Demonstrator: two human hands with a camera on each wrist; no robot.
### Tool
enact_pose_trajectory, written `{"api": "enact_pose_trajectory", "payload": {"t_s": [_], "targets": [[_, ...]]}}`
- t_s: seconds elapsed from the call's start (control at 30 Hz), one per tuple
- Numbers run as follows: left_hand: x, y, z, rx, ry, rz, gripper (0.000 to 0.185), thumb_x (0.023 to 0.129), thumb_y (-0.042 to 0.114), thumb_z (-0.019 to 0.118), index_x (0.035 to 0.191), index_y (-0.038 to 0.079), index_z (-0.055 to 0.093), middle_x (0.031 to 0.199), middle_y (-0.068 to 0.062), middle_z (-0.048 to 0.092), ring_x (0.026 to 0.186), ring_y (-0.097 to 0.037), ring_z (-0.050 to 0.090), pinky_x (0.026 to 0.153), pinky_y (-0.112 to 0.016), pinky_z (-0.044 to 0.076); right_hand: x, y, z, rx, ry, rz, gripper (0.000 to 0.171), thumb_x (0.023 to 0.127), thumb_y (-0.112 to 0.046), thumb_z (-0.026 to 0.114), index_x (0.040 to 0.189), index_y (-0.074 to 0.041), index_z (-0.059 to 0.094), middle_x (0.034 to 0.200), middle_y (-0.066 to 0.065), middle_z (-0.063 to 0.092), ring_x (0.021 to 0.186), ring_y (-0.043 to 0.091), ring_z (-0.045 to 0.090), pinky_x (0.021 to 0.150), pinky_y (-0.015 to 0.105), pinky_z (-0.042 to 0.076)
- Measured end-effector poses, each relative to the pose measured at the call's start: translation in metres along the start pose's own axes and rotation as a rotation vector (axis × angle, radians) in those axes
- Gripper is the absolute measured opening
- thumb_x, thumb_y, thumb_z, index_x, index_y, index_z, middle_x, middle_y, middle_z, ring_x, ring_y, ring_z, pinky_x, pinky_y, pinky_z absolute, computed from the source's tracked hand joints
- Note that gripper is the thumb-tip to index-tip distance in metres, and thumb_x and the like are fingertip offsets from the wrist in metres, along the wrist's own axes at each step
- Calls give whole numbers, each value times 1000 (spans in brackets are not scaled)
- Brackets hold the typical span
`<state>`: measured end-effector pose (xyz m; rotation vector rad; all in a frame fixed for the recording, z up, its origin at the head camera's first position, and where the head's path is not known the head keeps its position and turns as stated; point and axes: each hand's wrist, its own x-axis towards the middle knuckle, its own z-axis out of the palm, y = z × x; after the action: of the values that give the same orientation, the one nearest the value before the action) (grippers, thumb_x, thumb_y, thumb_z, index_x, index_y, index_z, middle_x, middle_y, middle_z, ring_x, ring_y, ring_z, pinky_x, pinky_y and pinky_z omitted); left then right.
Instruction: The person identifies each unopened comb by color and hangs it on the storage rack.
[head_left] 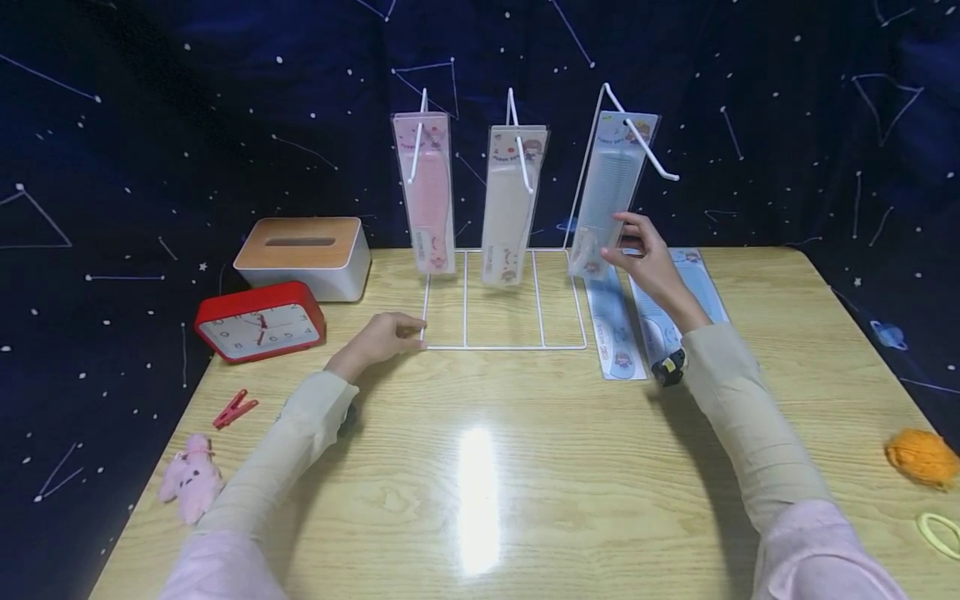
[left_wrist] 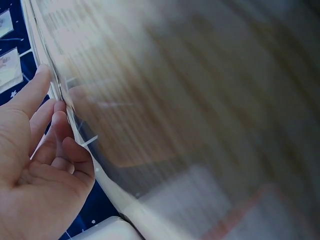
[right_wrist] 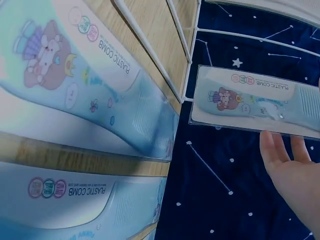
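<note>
steadying the white wire rack (head_left: 504, 345) at its near-left corner with the left hand (head_left: 384, 337), fingers lightly curled against the wire, touching rather than wrapped. right hand (head_left: 651, 265) raised to the bottom end of the blue comb pack (head_left: 611, 193), which hangs from the rightmost hook (head_left: 651, 155); fingers nearly straight and resting against the pack's lower edge, no clear pinch visible.

best done, by the look of it: keep the rack corner pressed down so the frame does not tip, guide the pack's lower end gently so it swings plumb under the hook, avoid tugging sideways, since the hook wire looks thin and the rack light.

just below and left of the right hand, two more blue comb packs (head_left: 621, 329) flat on the wooden table (head_left: 480, 467). left of it on the rack, a cream comb pack (head_left: 512, 205) and a pink comb pack (head_left: 427, 193), each on its own hook.

head view gives the whole layout and both hands. right wrist view alone shows the print on the hanging blue comb pack (right_wrist: 255, 102), reading "plastic comb" with a cartoon figure, and the fingertips (right_wrist: 282, 150) just under its edge, apart from it there. left wrist view, mostly blurred, alone shows the left hand's fingers (left_wrist: 37, 92) relaxed along the rack wire (left_wrist: 50, 60), palm open.
</note>
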<state>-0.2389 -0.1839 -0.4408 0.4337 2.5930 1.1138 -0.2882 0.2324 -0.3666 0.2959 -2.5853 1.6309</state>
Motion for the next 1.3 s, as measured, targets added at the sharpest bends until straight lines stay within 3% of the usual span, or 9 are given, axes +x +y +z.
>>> {"api": "enact_pose_trajectory", "payload": {"t_s": [0.23,0.37,0.5,0.6,0.7,0.83,1.0,1.1,1.3], "targets": [[2,1,-1,6,-3,-9,47,87,16,70,128,-3,57,129,-20,58,123,-33,51,105,-44,40,-4,3,-3,-12,22,16,61,91,-24,65,144,-16,36,135,17,41,127,33,44,102,46,42],[3,0,-1,10,-9,-14,47,87,17,70,128,-4,57,129,-20,58,123,-33,51,105,-43,41,-12,12,-11,-38,56,15,58,91,-26,65,142,-20,39,125,6,48,123,29,46,98,36,44],[4,0,-1,15,-6,-18,48,86,16,70,128,-3,57,129,-20,58,122,-33,52,104,-43,42,-23,26,-25,-83,93,17,57,91,-27,64,143,-21,40,116,-4,50,116,27,48,85,23,43],[4,1,-1,7,-3,-20,48,86,16,71,127,-3,57,128,-19,59,120,-32,53,103,-42,42,-33,37,-38,-132,114,61,59,92,-30,63,144,-17,38,121,7,51,116,30,47,84,26,42],[4,1,-2,-1,-4,-15,48,86,15,71,127,-4,57,128,-20,58,120,-32,53,103,-42,43,-43,47,-53,-199,104,132,63,92,-36,61,145,-14,35,131,23,45,121,36,43,92,41,43],[3,1,-2,3,-5,-15,47,86,16,70,127,-3,57,130,-20,57,122,-33,52,104,-43,41,-55,63,-71,-302,56,173,65,93,-37,58,146,-8,33,133,32,41,121,48,40,97,61,35],[3,-1,-1,0,-9,-20,47,87,17,70,127,-3,57,130,-19,57,123,-32,51,104,-43,41,-65,83,-88,-436,-51,205,62,96,-35,53,143,1,35,136,39,33,123,55,32,98,68,28],[2,-1,-1,-8,-12,-21,47,87,16,70,127,-4,57,130,-20,57,121,-31,52,104,-42,42,-69,92,-95,-516,-123,275,64,97,-39,51,143,2,34,139,41,24,125,59,22,98,71,23],[0,1,0,-9,-17,-27,48,87,16,70,128,-4,56,130,-20,57,121,-31,52,104,-42,42,-74,100,-99,-610,-169,389,68,92,-35,60,143,1,33,139,44,18,122,62,18,95,72,23]]}}
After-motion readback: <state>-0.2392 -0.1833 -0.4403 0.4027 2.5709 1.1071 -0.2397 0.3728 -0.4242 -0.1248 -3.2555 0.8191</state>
